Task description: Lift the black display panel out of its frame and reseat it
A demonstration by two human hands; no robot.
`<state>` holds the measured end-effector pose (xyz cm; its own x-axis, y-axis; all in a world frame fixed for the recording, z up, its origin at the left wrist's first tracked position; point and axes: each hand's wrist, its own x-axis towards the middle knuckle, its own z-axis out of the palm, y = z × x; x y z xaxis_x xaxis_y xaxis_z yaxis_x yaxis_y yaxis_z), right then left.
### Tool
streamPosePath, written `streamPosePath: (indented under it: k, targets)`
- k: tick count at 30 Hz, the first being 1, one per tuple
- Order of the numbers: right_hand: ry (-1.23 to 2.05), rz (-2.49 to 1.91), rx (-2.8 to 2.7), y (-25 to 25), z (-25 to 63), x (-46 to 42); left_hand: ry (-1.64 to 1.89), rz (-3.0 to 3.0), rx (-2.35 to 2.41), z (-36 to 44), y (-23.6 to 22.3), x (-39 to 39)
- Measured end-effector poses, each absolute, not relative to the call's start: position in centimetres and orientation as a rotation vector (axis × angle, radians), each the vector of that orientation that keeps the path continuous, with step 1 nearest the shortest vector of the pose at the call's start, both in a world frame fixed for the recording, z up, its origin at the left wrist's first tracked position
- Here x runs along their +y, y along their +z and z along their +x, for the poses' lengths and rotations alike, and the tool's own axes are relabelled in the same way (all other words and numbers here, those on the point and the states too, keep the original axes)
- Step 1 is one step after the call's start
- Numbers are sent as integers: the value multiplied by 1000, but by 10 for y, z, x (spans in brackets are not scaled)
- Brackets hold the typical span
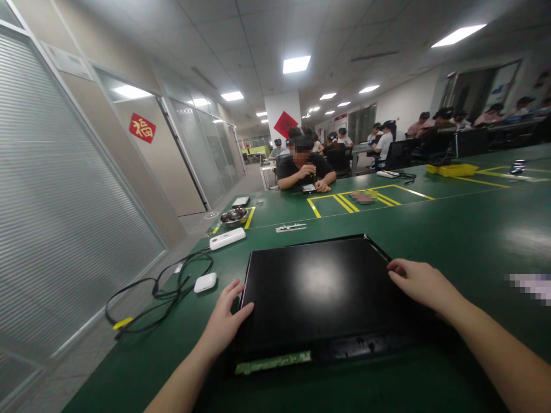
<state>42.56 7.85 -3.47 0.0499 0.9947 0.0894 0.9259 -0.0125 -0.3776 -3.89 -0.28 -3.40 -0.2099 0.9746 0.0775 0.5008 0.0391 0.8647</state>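
A black LCD screen panel [279, 292] lies face up on the green table, a bright reflection in its middle. It sits in a dark frame, and a strip of green circuit board [272, 362] shows along the near edge. My left hand [226, 321] holds the panel's left edge, thumb over the top and fingers along the side. On the opposite side my right hand [419, 281] grips the right edge near the far corner, with thumb and curled fingers on the rim. The undersides of the fingers are hidden.
Left of the panel are a white case [205, 282], a white power strip [228, 238] and looped black cables [159, 295]. Beyond lie thin white strips [291, 228], a metal bowl [233, 216] and a yellow tray [451, 170]. A person [303, 163] works across the table.
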Motion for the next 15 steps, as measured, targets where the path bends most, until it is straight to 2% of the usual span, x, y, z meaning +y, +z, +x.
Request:
streamPosePath:
  k: [8,15]
  targets:
    - [251,-2026,-1955,-30,422,76,832,1755,1928,-34,-31,-6]
    - [238,-2009,-1974,-35,425,79,744,1864,1909,-22,-25,-10]
